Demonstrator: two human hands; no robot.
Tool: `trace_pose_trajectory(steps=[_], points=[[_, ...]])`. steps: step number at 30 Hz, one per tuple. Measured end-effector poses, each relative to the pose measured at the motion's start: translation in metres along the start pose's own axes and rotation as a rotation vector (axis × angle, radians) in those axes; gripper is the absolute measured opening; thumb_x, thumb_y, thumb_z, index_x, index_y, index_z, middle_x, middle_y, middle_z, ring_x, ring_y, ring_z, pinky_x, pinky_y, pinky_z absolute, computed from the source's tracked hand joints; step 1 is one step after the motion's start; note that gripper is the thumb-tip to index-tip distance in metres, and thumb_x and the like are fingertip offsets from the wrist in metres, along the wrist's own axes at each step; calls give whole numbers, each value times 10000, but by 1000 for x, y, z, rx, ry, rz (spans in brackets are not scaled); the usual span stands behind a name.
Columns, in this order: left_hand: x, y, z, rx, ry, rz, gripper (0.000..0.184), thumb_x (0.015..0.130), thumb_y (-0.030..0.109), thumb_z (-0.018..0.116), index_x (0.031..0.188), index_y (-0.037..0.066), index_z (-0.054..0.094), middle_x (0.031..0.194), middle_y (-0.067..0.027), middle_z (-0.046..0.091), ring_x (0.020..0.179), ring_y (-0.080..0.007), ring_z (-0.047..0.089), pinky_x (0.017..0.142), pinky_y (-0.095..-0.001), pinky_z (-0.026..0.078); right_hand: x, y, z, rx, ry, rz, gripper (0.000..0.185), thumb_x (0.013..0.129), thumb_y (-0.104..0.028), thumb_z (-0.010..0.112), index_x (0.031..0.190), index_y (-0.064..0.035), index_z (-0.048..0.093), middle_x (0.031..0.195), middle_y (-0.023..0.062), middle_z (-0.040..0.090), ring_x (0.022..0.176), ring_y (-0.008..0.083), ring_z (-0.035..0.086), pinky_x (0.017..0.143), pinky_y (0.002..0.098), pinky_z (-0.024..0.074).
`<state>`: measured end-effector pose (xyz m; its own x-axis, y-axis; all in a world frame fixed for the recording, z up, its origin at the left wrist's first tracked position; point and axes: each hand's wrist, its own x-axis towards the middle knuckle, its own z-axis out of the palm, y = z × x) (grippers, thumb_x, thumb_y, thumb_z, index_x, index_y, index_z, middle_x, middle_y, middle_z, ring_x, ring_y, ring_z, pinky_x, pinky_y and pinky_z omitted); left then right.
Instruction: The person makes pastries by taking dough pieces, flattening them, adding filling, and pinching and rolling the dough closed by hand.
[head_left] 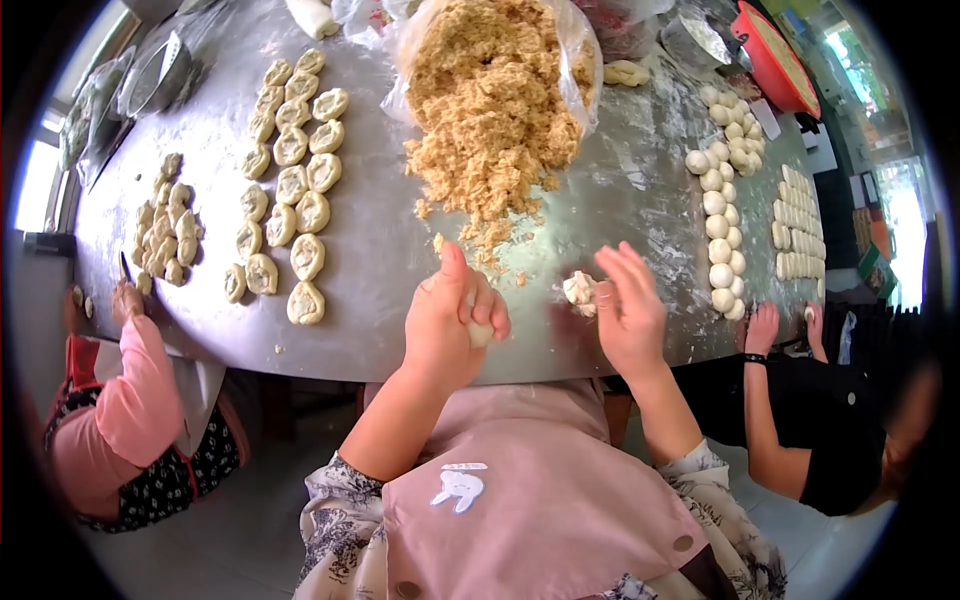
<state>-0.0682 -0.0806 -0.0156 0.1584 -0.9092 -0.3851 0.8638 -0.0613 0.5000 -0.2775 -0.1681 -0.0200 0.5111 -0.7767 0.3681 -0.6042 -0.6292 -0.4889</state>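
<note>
While the left hand (450, 312) in the head view curls its fingers around a pale, rounded piece of dough (481, 334) above the grey metal table (370, 230), the right hand's (632, 312) fingers are extended beside a small, off-white, uneven lump (579, 289); contact is unclear. Too tight a squeeze could tear the dough, and stray bits from the golden-brown crumbly heap (490, 100) might stick to it.

A pale, smooth dough piece (481, 334), partly hidden, sits within the curled left fingers (486, 304), and a rough, whitish lump (577, 289) lies just beside the right fingers (626, 272).
</note>
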Motion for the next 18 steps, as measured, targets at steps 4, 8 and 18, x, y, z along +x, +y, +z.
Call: trace_pose_trajectory(steps=[4, 8, 18], points=[[9, 8, -2, -111, 104, 138, 575, 967, 571, 437, 617, 121, 360, 634, -49, 429, 743, -233, 506, 703, -374, 442, 25, -53, 3, 384, -82, -68, 461, 915, -274, 643, 1260, 9, 530, 1218, 194, 574, 1147, 367, 547, 973, 414, 442], [4, 9, 17, -177, 49, 254, 606, 933, 674, 331, 920, 79, 447, 972, -93, 495, 1082, -252, 483, 942, -389, 396, 33, -89, 40, 523, -150, -83, 531, 916, -320, 647, 1288, 3, 448, 1120, 191, 590, 1034, 305, 587, 916, 376, 460], [9, 1, -13, 350, -175, 369, 626, 940, 579, 474, 1183, 7, 553, 1222, -143, 595, 1272, -279, 475, 1076, -418, 360, 40, -103, 39, 954, -416, 270, 379, 1023, -374, 452, 1126, -28, 569, 948, 75, 612, 810, 140, 568, 737, 301, 490]])
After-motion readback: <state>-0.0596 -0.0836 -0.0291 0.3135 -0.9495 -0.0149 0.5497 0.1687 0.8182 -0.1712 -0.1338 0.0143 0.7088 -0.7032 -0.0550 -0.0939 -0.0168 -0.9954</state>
